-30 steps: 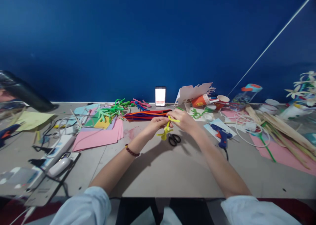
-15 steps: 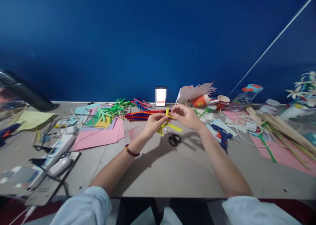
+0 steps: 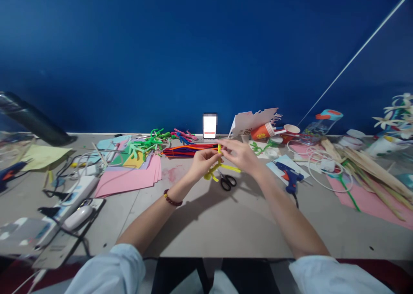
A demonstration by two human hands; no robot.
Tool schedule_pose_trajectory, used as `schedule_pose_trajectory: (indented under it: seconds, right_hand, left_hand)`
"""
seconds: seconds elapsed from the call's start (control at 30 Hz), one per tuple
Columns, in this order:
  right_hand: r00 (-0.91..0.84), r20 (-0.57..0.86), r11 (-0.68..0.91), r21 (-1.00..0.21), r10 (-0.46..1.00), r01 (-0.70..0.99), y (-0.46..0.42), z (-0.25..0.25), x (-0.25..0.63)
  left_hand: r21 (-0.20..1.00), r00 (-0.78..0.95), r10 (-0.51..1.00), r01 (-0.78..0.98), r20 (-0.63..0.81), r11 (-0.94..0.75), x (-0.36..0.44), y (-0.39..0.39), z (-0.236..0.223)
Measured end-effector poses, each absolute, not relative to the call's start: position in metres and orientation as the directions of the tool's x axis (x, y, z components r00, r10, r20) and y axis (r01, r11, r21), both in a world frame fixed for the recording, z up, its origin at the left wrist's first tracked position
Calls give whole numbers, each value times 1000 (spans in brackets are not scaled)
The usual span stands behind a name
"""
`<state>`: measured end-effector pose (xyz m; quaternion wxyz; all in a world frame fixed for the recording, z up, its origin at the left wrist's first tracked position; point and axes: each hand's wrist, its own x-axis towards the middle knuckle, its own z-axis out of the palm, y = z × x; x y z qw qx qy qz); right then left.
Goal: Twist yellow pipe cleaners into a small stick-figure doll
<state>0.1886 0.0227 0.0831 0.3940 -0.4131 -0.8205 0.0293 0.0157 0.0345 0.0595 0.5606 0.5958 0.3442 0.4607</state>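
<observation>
My left hand (image 3: 203, 162) pinches a bent yellow pipe cleaner (image 3: 231, 168) over the middle of the table. My right hand (image 3: 238, 155) grips the same fuzzy piece from the other side, its fingertips almost meeting those of the left. One end of the yellow piece stands up above the fingers, while other ends hang below and stick out to the right. Just under the hands lie scissors (image 3: 227, 182) with black handles, their blades partly covered. Behind the hands rests a bundle of orange, red and purple pipe cleaners (image 3: 180, 151).
A phone (image 3: 210, 125) stands against the blue wall. To the left are pink paper sheets (image 3: 129, 180), green pipe cleaners (image 3: 145, 147) and a power strip (image 3: 69, 203). On the right lie a blue glue gun (image 3: 291, 176), red paper cups (image 3: 263, 132) and a coiled white cable (image 3: 329, 168).
My right hand has turned slightly, its fingers now closing further over the upright yellow end. The hanging yellow ends have shifted a little. The left hand stays nearly in place.
</observation>
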Motion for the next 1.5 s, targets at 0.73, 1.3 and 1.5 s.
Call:
schedule_pose_trajectory:
  seconds: [0.73, 1.3, 1.5]
  right_hand:
    - [-409, 605, 690, -349, 683, 635, 25, 86, 198]
    - [-407, 627, 679, -279, 664, 679, 23, 85, 195]
    - [-367, 576, 655, -436, 730, 617, 22, 90, 195]
  left_hand:
    - [983, 427, 897, -177, 113, -39, 15, 32, 66]
    - [975, 472, 878, -218, 76, 33, 14, 33, 64]
    - [927, 505, 862, -345, 49, 149, 14, 35, 64]
